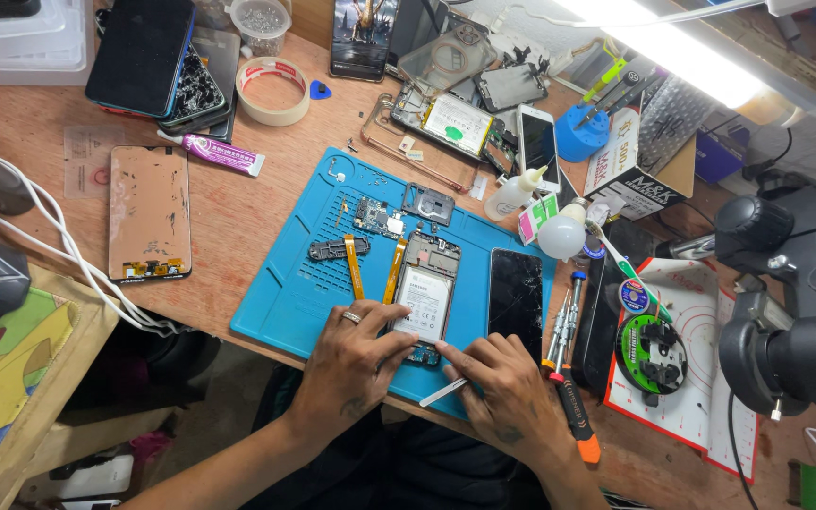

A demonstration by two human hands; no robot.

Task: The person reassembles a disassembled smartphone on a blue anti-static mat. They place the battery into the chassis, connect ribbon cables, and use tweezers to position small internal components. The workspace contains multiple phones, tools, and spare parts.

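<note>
Here, from left to right:
Left hand (356, 364): it lies flat on the blue mat (280, 293), fingers spread and not closed on anything; the fingertips press on the lower left edge of the phone.
Phone (426, 297): opened, back cover off, white battery showing. It lies on the mat, between the two hands and a little further from the person than both. Its long axis runs away from the person, nearly upright in the picture.
Tool (444, 392): a thin white pry stick, pinched in the right hand, tip pointing left, just under the phone's bottom end.
Right hand (502, 382): closed around the tool; the index finger reaches to the phone's lower right corner.
Nearer hand: both touch the phone; the left one covers more of it.
Screen (516, 302): a separate black panel, just right of the phone, parallel to it.
Screwdrivers (564, 364): at the mat's right edge, beside the right hand.
</note>
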